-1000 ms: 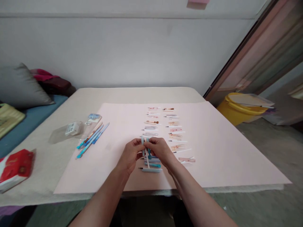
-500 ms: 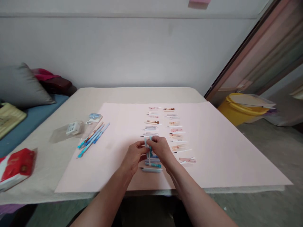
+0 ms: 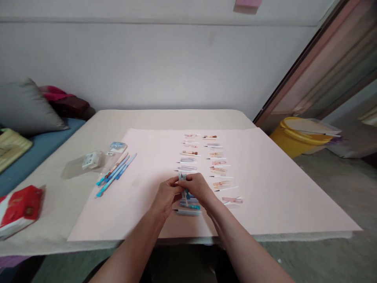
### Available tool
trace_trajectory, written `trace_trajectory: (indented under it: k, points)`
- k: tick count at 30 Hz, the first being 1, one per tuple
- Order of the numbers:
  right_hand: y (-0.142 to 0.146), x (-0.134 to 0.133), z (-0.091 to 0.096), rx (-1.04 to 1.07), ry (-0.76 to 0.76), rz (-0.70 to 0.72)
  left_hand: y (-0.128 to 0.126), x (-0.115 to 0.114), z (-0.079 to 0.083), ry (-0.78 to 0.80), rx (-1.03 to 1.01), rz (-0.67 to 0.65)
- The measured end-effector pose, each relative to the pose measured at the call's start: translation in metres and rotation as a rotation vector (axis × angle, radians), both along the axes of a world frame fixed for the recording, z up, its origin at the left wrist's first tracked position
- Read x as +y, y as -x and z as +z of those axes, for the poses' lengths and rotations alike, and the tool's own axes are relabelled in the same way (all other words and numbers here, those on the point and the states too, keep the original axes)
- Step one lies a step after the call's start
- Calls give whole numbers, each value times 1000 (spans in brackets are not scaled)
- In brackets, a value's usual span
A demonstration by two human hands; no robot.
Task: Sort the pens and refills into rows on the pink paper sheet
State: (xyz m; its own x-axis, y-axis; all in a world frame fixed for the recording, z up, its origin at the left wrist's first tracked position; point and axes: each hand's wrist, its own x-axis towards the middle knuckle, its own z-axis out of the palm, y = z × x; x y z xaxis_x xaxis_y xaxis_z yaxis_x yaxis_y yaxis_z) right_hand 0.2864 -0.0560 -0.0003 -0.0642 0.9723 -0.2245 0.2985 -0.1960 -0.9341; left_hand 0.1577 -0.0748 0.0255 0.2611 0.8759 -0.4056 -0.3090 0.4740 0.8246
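My left hand [image 3: 165, 196] and my right hand [image 3: 200, 189] meet over the middle of a pink paper sheet [image 3: 265, 184], both pinching a light blue pen [image 3: 182, 180] held upright between the fingertips. A thin pale refill sticks down from it. Right below the hands lie several blue and grey pens [image 3: 190, 209] side by side. Beyond the hands run two rows of small pen parts and refills [image 3: 203, 155] laid out on the sheet.
The sheet lies on a beige table [image 3: 88, 129]. At the left are a bunch of blue pens [image 3: 114, 171], a clear plastic box [image 3: 84, 163] and a red packet [image 3: 19, 208]. A grey cushion [image 3: 26, 106] sits far left, a yellow bucket [image 3: 297, 135] at the right.
Both hands drew slightly closer together and shifted a little, turning the blue pen upright between the fingertips. Nothing else on the table moved.
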Motion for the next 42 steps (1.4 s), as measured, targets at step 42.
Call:
trace_trajectory:
  k: [42]
  points:
    - [34,310,46,-652,-7,753,83,60,34,258,-303,594]
